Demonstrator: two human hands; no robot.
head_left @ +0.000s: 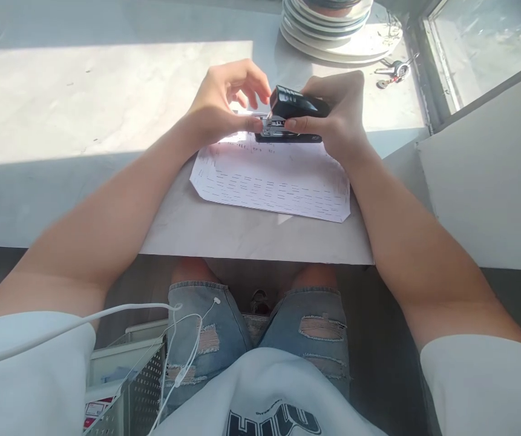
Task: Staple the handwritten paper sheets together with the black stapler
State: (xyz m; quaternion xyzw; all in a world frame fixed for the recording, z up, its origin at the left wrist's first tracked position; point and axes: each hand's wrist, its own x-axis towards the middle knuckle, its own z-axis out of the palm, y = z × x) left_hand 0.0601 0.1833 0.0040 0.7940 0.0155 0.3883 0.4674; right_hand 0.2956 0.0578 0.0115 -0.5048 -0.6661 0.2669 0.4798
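So there's a black stapler (293, 104) up over the top part of some printed paper sheets (271, 181), and its upper arm is raised off the base at the left end, so you can see the shiny metal bit inside. The right hand (342, 115) has it from the right side, fingers closed around the back end with the thumb lying along the near side, between the raised arm and the base. The left hand (228, 100) is at the other end: fingers half curled with a decent gap to the thumb, thumb tip right up against the front of the base, index fingertip by the end of the raised arm. Honestly it's kinda small and glary there, so I can't tell if those left fingers are pinching anything.

The sheets lie on a pale desk (83, 103) close to its near edge, corners looking cut off, with sunlight streaking across the desk further back. Past the right hand there's a stack of plates (308, 37) and, just beside it, a bunch of keys (396, 71) near the window (491, 51). White earphones (193, 354) hang down over ripped denim shorts (324, 345).
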